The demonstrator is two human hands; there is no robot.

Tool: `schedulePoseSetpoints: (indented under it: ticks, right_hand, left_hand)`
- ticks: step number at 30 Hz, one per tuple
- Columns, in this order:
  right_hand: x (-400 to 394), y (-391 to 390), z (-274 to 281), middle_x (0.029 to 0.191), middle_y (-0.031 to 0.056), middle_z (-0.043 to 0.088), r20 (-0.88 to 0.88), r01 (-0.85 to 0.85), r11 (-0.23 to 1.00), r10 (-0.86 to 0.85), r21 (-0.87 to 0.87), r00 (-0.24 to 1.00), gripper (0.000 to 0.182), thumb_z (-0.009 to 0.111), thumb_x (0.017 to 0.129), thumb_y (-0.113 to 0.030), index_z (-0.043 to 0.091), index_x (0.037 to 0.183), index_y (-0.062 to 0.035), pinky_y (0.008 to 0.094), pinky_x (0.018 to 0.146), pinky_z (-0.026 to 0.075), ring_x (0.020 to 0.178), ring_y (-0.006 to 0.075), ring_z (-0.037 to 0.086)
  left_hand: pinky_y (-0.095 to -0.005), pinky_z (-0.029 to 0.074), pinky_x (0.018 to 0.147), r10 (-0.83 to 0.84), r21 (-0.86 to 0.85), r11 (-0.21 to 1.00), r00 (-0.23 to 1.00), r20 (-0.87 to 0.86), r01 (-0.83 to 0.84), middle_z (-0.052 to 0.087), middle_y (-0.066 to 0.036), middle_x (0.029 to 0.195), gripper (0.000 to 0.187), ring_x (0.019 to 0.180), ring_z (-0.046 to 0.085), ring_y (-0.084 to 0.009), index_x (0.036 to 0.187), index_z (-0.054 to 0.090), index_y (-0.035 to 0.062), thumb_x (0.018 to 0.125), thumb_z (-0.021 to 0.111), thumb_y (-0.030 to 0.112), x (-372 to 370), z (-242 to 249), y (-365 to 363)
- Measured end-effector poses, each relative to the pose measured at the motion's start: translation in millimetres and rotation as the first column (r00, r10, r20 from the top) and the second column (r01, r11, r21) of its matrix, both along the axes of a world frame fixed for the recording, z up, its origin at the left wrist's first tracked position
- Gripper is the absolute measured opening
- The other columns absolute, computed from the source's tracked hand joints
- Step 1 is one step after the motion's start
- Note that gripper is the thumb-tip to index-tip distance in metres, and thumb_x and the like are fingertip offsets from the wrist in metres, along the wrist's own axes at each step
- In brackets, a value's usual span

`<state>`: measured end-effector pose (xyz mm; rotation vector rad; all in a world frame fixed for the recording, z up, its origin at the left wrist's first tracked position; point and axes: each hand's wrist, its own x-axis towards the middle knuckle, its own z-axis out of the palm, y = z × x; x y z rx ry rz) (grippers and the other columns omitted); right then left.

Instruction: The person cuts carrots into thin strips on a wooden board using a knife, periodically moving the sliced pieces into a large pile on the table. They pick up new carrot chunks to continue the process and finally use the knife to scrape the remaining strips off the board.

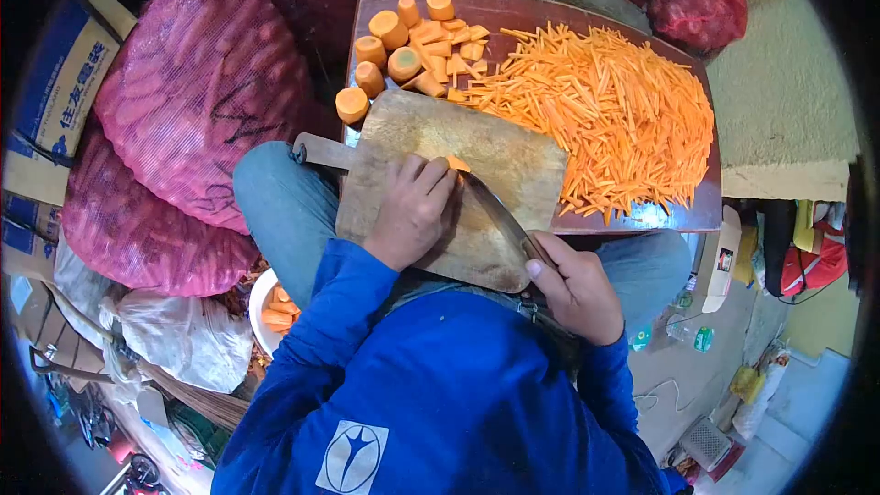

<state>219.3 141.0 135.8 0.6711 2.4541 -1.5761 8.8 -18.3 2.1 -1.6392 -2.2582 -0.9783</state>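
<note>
A worn wooden cutting board [513, 165] lies tilted across my lap and the table's near edge. My left hand [417, 206] is on the board, fingers curled down and pressed together beside a small orange carrot piece [457, 162]; whatever lies under the fingers is hidden. In my right hand [577, 284] is the handle of a long knife [495, 209], its blade reaching up and left to the carrot piece. Beyond the board, a big heap of carrot sticks [614, 110] covers the right of the table, with thick carrot chunks [388, 29] at its left.
The reddish-brown table [513, 14] stands ahead. Large pink mesh sacks [202, 82] crowd the left side. A white tub [264, 312] with carrot pieces is by my left leg. Plastic bottles [701, 339] lie on the floor at right, near a low ledge [779, 179].
</note>
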Motion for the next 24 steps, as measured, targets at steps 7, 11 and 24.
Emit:
schedulePoseSetpoints:
  ticks: [7,11,24]
  right_hand:
    - [-17,-4,-40,0.106,0.0279,0.073,-0.15,-0.091,0.966,0.13,0.243,0.98,0.038,0.063,0.106,-0.019,0.056,0.139,-0.0028,0.0548,0.08,0.057,0.099,0.0494,0.071]
    - [-20,-6,-29,0.102,0.0275,0.073,-0.188,-0.132,0.944,0.195,0.303,0.963,0.038,0.063,0.106,-0.02,0.054,0.139,-0.0034,0.0562,0.078,0.056,0.096,0.05,0.071]
    - [-42,-2,-31,0.097,0.0295,0.072,-0.116,-0.19,0.909,0.248,0.371,0.962,0.037,0.061,0.107,-0.02,0.055,0.139,-0.0013,0.058,0.076,0.056,0.09,0.0509,0.071]
  left_hand:
    - [-0.0468,0.044,0.089,0.005,-0.112,0.994,0.999,-0.034,-0.008,0.066,-0.009,0.118,0.034,0.105,0.059,-0.03,0.113,0.073,0.0045,0.08,0.076,0.011,0,3,-2]
    - [-0.0478,0.044,0.089,-0.007,-0.111,0.994,0.998,-0.056,0.001,0.066,-0.008,0.121,0.038,0.107,0.059,-0.0288,0.118,0.075,0.0057,0.081,0.073,0.013,-1,3,-4]
    - [-0.0481,0.044,0.092,-0.013,-0.055,0.998,0.994,-0.112,0.007,0.069,-0.008,0.112,0.029,0.104,0.061,-0.0283,0.107,0.077,0.0037,0.081,0.071,0.013,-4,1,-3]
